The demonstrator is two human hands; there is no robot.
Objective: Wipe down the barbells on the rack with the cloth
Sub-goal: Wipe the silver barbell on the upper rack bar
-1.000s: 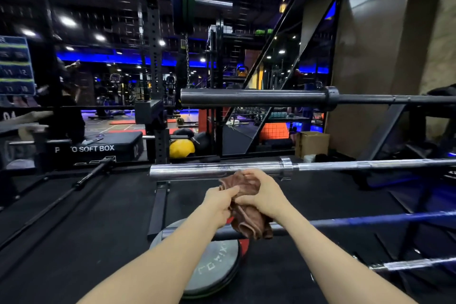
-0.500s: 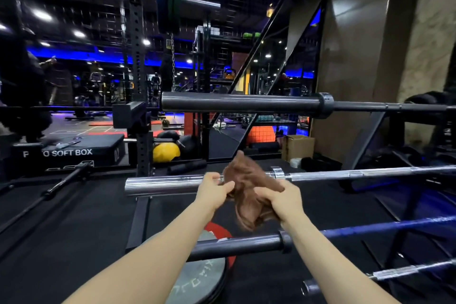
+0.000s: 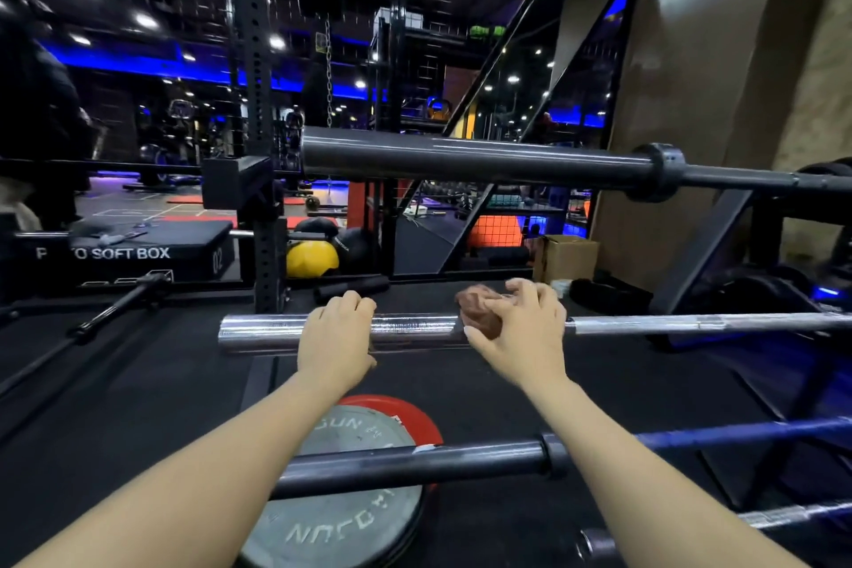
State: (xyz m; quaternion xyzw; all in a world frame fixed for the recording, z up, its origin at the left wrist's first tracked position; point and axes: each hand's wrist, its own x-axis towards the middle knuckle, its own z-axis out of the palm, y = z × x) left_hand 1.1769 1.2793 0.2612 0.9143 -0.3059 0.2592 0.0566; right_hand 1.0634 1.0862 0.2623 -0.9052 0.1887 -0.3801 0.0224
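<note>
Left hand (image 3: 339,339) sits w/ fingers curled over the top of the chrome barbell (image 3: 415,327), gripping its thick sleeve near the free left end; looks like a steadying hold. Just right of it on the same sleeve, the right hand (image 3: 523,330) presses the brown cloth (image 3: 482,314), bunched up, against the bar, fingers bent down around the wad & thumb below. Cloth touches the sleeve close to where it steps down to the thinner shaft.

Key relation: bar's long axis runs left-right across the rack, square to both forearms. So the wipe has to travel sideways along it, not toward or away from the body. Right hand is the one w/ the cloth; bare sleeve lies between the 2 hands, and the long shaft runs off to the right toward the rack's right side. Judging by this, wiping is only starting on this bar. Left hand blocks a full pass leftward unless it shifts.

Other bars on the rack: dark barbell (image 3: 461,159) above & behind, another dark-sleeved barbell (image 3: 415,464) w/ blue shaft below & nearer, none touched. Grey weight plate (image 3: 350,521) lies on the floor under the near bar.
</note>
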